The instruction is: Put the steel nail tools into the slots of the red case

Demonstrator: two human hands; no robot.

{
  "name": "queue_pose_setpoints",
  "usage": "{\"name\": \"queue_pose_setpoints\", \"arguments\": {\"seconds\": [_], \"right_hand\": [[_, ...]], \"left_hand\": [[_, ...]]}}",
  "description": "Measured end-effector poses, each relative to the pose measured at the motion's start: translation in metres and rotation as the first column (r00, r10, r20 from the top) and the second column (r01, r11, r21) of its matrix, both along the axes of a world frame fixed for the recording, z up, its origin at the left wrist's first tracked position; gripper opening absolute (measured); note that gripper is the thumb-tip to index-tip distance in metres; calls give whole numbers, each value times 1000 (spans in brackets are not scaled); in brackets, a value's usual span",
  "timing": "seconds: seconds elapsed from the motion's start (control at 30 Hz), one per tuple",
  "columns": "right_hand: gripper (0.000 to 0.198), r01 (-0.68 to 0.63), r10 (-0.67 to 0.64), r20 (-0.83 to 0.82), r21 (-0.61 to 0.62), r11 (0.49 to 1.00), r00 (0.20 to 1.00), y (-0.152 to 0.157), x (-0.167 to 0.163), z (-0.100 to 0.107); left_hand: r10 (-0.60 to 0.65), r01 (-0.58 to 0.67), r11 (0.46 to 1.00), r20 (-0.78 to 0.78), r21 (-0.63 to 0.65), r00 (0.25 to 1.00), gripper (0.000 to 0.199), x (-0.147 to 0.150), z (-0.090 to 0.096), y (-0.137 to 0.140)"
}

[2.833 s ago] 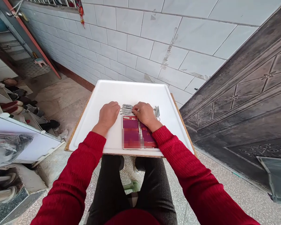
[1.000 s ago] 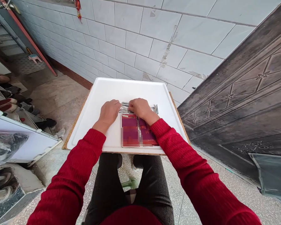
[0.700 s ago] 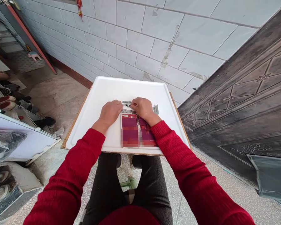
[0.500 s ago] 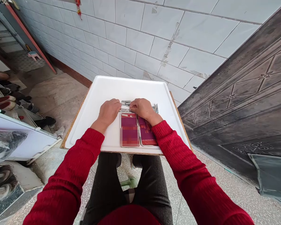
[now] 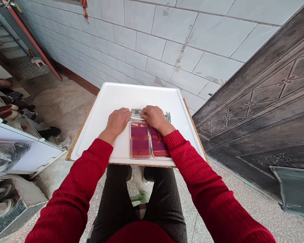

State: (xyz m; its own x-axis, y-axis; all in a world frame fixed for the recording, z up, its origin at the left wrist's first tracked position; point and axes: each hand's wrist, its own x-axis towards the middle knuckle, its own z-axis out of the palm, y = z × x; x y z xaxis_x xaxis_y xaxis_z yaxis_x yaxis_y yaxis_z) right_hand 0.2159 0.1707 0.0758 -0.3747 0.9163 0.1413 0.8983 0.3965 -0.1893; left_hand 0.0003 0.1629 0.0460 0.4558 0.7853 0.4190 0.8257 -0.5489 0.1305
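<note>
On a white tray-like tabletop [image 5: 139, 94], my left hand [image 5: 118, 120] is closed, its fingertips pinched at the left end of a slim silvery tool [image 5: 136, 118]. My right hand [image 5: 154, 116] is closed too, thumb and finger at the right end of that tool; its exact kind is too small to tell. Just beyond lie small silvery metal pieces [image 5: 136, 111] resembling nail clippers, partly covered by my right hand. More metal pieces [image 5: 169, 117] show right of that hand. Below my hands lies an open purple-and-red case [image 5: 138, 130], its right half [image 5: 160, 145] partly under my right wrist.
A tiled wall [image 5: 142, 44] rises behind the table. To the right stands a dark patterned door panel [image 5: 243, 108]. A rack with shoes [image 5: 49, 131] is at the left, and a green stool [image 5: 140, 197] shows beneath, between my legs.
My hands stay almost in place, with the right fingertips shifted very slightly. The slim silvery tool between them shows a little more clearly. The case lies as before.
</note>
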Motion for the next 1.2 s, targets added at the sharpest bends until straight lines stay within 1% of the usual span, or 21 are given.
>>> {"name": "queue_pose_setpoints", "arguments": {"seconds": [0.1,0.2,0.37,0.57,0.73,0.83,0.93,1.0,1.1,1.2], "right_hand": [[23,-40,41,12,-11,999,999,-3,-1,3],[26,-62,63,74,-12,998,995,-4,-3,4],[31,-45,47,154,-19,999,987,-3,-10,8],[28,-31,42,227,-55,998,973,-5,-17,16],[28,-33,46,236,-57,998,971,-5,-16,14],[26,-53,57,181,-27,998,982,-2,-12,8],[24,-21,21,59,4,1000,998,1,-7,1],[22,3,-3,-33,-2,1000,999,3,-4,-3],[16,17,-22,-149,-39,999,989,4,-3,-8],[14,11,-27,-240,-68,998,970,1,-4,-8]], "left_hand": [[16,-16,1000,-6,11,1000,30,0,0,0],[35,-35,999,-12,24,999,32,0,0,0],[36,-35,999,-8,28,999,32,1,1,-1],[34,-34,999,-13,27,999,30,0,3,-2],[50,-49,998,-24,26,998,30,0,4,-3],[51,-51,999,-7,17,999,30,0,7,-3],[66,-66,998,17,-8,998,31,0,8,-4],[106,-104,994,57,-32,993,30,0,7,-4],[169,-158,985,161,-76,972,33,2,4,-4],[190,-151,978,308,-146,932,32,5,2,-3]]}}
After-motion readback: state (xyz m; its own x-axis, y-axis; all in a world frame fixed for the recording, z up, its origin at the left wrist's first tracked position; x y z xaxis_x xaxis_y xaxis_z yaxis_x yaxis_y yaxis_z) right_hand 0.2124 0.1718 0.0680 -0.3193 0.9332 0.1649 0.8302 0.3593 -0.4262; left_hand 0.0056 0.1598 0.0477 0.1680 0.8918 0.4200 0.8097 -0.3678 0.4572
